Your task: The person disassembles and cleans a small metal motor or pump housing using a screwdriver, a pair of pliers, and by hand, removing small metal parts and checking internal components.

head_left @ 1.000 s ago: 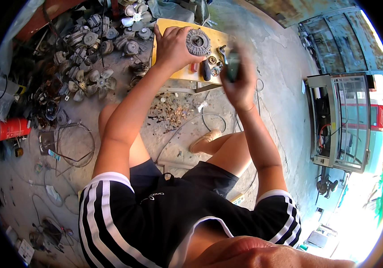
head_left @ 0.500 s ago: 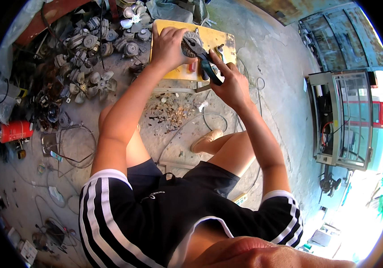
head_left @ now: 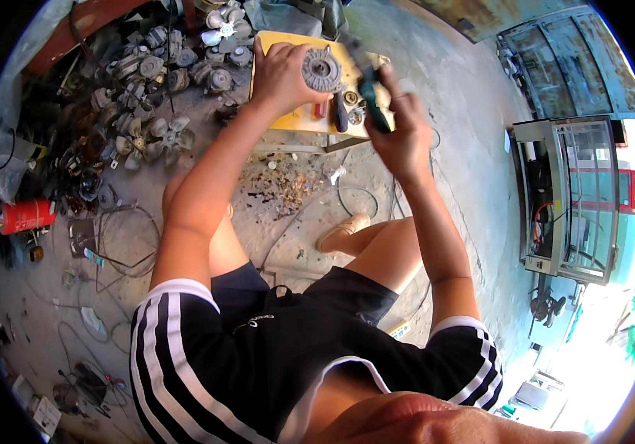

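Now right hand [head_left: 405,139] has pulled its gripped pliers [head_left: 369,94] aside, left hand [head_left: 282,80] clasping motor [head_left: 322,72]

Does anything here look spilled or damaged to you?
Yes: loose brown and dark scraps lie scattered on the grey concrete floor near the yellow-topped table, like unswept litter. The blue metal panel at upper right also shows brown, rust-like patches.

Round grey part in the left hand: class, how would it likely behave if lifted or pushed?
The round grey part is probably stiff and fairly heavy for its size, since it looks like solid metal. Its ridged rim, gripped at one side by the left hand, likely resists slipping. Its circular outline suggests it could roll if stood on edge.
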